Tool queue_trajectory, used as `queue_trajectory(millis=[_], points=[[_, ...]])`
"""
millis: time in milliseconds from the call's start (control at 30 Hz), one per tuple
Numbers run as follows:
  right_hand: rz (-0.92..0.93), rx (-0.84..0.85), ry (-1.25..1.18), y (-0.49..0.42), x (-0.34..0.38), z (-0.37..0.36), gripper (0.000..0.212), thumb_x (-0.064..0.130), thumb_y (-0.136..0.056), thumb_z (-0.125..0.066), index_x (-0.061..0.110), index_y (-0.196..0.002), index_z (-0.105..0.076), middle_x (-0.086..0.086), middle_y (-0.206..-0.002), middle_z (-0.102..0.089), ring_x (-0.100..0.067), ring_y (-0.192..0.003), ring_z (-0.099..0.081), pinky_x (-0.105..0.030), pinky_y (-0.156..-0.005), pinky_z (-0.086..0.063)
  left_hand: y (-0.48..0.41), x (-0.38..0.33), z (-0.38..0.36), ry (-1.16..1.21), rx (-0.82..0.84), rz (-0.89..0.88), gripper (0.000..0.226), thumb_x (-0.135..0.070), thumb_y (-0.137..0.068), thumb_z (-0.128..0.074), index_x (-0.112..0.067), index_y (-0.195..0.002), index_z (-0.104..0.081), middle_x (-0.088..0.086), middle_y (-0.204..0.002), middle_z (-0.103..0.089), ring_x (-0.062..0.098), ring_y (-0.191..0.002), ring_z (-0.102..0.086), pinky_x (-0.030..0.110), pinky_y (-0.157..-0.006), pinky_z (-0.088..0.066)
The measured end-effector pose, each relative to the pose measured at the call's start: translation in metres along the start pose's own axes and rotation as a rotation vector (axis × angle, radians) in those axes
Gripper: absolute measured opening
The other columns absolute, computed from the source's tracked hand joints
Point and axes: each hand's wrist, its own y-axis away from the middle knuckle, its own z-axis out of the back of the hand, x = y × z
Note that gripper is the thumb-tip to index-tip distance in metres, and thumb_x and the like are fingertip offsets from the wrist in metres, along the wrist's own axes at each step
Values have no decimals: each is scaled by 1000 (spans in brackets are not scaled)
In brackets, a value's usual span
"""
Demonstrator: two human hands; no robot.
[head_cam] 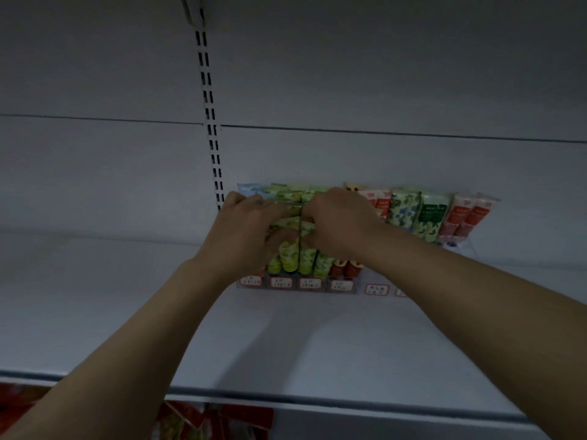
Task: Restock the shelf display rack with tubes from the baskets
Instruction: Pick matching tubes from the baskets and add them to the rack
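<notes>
Left hand (244, 223) across green tubes (290, 262)

Head camera: close, faces forward at display rack (295, 289).

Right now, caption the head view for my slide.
Left hand and right hand grip green tubes at the rack on a white shelf; red tubes farther right.

Rack (346, 285) on shelf (286, 344), against back panel (381, 160); tubes (428, 217) inside
</notes>
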Motion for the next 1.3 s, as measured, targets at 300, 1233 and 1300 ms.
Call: queue_trajectory(millis=[300,1233,1300], points=[[21,40,-11,-4,3,-1,19,27,-83,-68,8,-84,-63,-3,-67,-44,-21,-68,-48,-24,-48,-27,-3,-3,3,96,-11,31,23,-37,-78,-66,-16,-85,-71,4,-78,-71,27,-72,-64,34,-70,-36],[-65,-79,-155,-1,10,23,29,16,-70,-66,17,-59,-39,-4,-62,-44,-21,-61,-44,-27,-54,-21,0,13,5,234,92,115,15,-33,-77,-67,-18,-75,-70,-4,-88,-59,22,-86,-50,32,-72,-36],[-105,-21,-173,-2,8,25,35,15,-69,-67,17,-55,-34,0,-56,-36,-19,-55,-39,-25,-50,-21,0,11,3,289,75,136,12,-21,-80,-70,-17,-70,-65,3,-112,-57,21,-98,-45,30,-80,-34]])
